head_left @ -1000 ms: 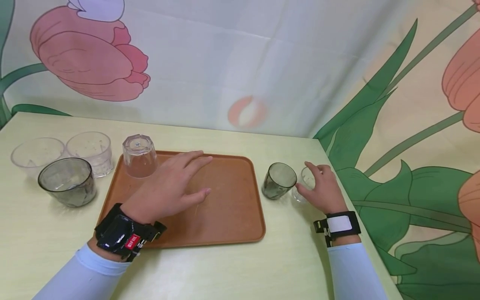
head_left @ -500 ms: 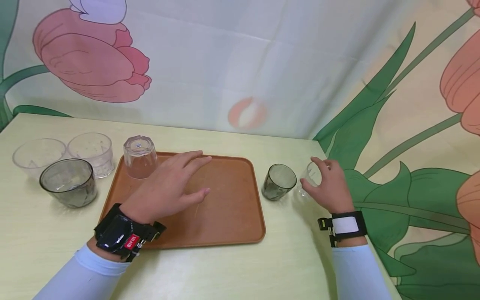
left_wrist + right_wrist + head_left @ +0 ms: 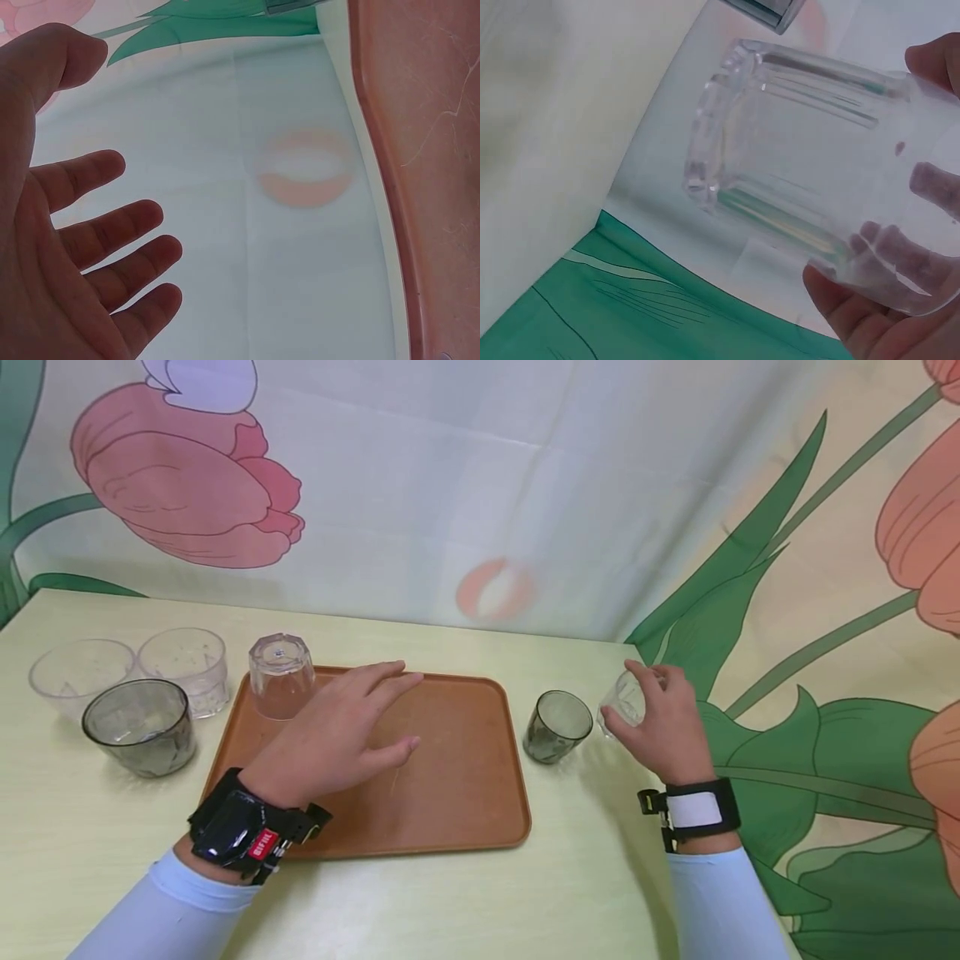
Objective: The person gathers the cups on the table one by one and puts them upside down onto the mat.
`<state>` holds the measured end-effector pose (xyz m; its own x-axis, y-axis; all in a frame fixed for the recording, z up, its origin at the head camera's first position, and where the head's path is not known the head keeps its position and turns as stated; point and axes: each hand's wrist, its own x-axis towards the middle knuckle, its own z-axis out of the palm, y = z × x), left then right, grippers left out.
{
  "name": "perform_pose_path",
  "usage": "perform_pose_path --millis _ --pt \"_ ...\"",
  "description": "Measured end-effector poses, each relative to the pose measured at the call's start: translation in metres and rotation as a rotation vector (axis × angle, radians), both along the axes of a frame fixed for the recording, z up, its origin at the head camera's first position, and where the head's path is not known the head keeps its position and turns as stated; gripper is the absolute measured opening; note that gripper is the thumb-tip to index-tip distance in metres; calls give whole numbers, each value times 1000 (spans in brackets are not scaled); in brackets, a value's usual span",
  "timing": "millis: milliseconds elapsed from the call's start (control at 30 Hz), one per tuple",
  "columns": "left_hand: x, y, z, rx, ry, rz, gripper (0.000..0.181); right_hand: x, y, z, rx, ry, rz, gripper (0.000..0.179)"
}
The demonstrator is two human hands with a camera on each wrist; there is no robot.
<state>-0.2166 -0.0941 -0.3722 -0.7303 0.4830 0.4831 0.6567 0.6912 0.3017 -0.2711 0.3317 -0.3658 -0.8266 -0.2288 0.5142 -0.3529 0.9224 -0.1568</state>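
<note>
My right hand (image 3: 663,722) grips a clear tumbler (image 3: 624,700) around its mouth end, near the table's right edge. In the right wrist view the tumbler (image 3: 802,157) shows its thick faceted base pointing toward the tabletop, with a gap between them. Over the brown tray (image 3: 457,777) my left hand (image 3: 337,735) hovers with fingers spread and nothing in it. An upside-down clear tumbler (image 3: 281,681) stands on the tray's back left corner, beside the left forearm. Just left of the right hand, a smoky grey tumbler (image 3: 553,735) stands upright on the table.
At the left of the table (image 3: 450,910) are two clear tumblers (image 3: 183,668) and a wider smoky grey tumbler (image 3: 138,735), mouths up. A white curtain (image 3: 420,510) with printed flowers hangs behind the table, and a floral cloth (image 3: 847,727) lies along its right edge.
The right hand has risen and moved slightly right and away, lifting the clear tumbler from the table and tilting it. The left hand has stayed in place.
</note>
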Motion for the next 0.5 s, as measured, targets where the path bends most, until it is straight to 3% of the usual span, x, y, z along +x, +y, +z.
perform_pose_path --millis 300,500 --pt "1 2 0 -1 -6 -11 70 4 -9 12 4 110 45 67" --pt "1 4 -1 -8 -2 -16 71 4 -15 17 16 132 63 68"
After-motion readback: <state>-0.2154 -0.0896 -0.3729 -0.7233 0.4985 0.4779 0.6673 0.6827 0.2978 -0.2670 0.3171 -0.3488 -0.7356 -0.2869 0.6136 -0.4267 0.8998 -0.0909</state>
